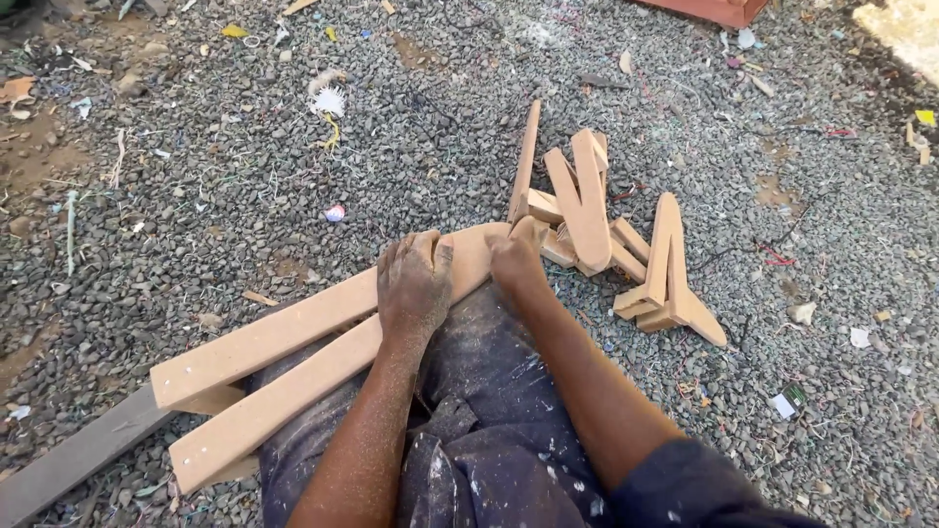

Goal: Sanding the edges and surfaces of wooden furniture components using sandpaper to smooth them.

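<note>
Left hand [415, 284] presses flat, grip apart, on a long wooden piece [293, 367] across the lap; right hand [515, 256] clamps its end; cut pieces [626, 244] piled at two o'clock.

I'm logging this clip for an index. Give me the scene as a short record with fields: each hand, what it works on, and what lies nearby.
left hand: pressed flat on the board
right hand: closed on the board's rounded end
board: long tan wooden piece, lying across the lap
pile: cut tan wooden shapes, beyond the hands
trousers: dark, dusty
ground: grey gravel with litter
</note>
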